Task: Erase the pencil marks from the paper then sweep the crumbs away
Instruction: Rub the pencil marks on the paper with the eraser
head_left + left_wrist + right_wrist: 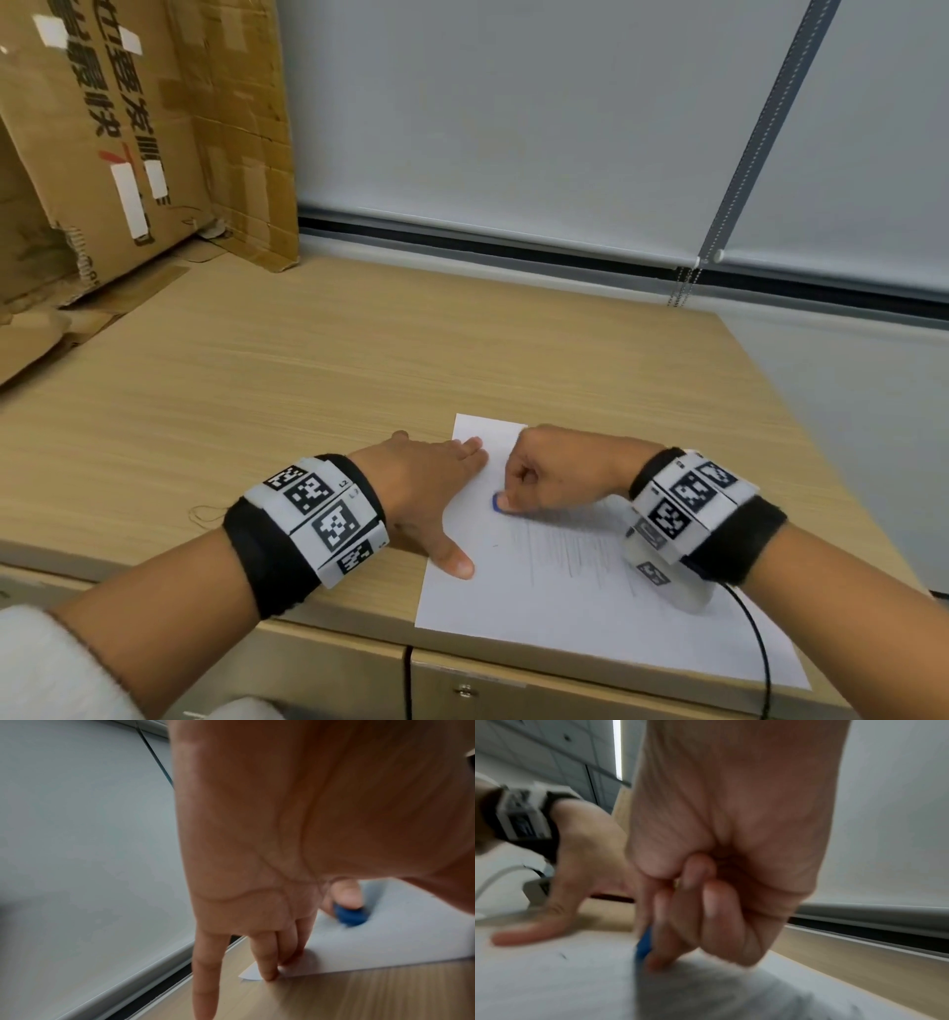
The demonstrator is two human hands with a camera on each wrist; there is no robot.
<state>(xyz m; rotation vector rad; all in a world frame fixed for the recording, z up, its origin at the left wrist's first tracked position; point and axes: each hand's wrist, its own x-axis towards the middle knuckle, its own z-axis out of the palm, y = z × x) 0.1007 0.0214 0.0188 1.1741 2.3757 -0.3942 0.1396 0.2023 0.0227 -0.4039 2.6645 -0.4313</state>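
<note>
A white sheet of paper point(580, 606) lies at the front right of the wooden desk, with faint grey pencil lines point(570, 550) across its middle. My left hand point(436, 488) lies flat, fingers straight, pressing the sheet's left edge; its fingertips point(267, 973) rest at the paper's far corner point(250, 974). My right hand point(549, 475) is curled and pinches a small blue eraser point(497, 502) against the paper. The eraser point(349, 915) shows under the thumb in the left wrist view and beside the fingers as a blue eraser point(644, 945) in the right wrist view.
Flattened cardboard boxes point(128, 144) lean at the back left of the desk point(308, 370). A grey roller blind point(513, 113) with a bead chain point(683, 288) hangs behind. A black cable point(760, 647) runs from my right wrist over the desk's front edge.
</note>
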